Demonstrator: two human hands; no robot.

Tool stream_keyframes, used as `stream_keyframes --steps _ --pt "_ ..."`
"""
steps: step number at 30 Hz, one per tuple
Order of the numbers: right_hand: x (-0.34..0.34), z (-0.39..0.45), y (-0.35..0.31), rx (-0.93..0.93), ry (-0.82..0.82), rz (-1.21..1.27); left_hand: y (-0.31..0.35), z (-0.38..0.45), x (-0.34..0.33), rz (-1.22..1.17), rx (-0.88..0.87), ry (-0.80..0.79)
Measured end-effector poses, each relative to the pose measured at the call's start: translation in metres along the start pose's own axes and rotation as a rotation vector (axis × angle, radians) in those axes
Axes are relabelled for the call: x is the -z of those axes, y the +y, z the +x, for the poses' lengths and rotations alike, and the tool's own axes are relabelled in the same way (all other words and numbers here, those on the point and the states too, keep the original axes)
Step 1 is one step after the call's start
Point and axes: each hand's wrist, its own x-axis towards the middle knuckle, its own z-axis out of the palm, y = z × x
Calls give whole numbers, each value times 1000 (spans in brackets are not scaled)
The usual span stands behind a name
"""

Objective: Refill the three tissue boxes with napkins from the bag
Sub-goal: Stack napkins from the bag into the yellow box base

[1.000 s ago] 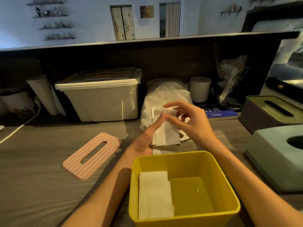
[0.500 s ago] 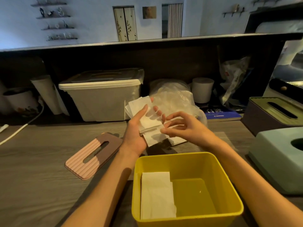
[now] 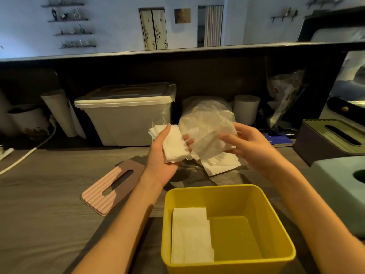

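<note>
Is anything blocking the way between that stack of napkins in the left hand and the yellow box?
Nothing visible does. The left hand holds the napkins above the table, and the yellow box below sits open, its pink lid lying aside.

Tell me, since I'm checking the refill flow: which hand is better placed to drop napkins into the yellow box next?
Probably the left hand: it already holds a stack of napkins just beyond the open yellow box. The right hand is busy gripping the plastic bag.

no words or numbers clear enough to read, red marks on far right crinkly bag (image 3: pixel 284 95) too blurry
</note>
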Motion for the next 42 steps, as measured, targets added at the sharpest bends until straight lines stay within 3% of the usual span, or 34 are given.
stream_keyframes --steps 7,15,22,26,30,36,42 --pt "-4 -7 -7 87 -147 -10 -7 -10 -5 290 194 -141" --pt "-28 1 19 -21 87 -114 -34 -5 -4 202 351 -173" --pt "-23 1 15 -220 108 124 -37 -2 -5 161 314 -90" --pt "-29 0 19 -253 121 36 -38 -3 -7 220 313 -127" --pt "-27 1 23 -79 188 -250 -36 -7 -9 246 321 -196" --pt "-9 2 21 -107 -52 -402 -27 -8 -3 378 411 -292" --pt "2 -16 38 -64 -66 -293 -17 -7 11 466 359 -312"
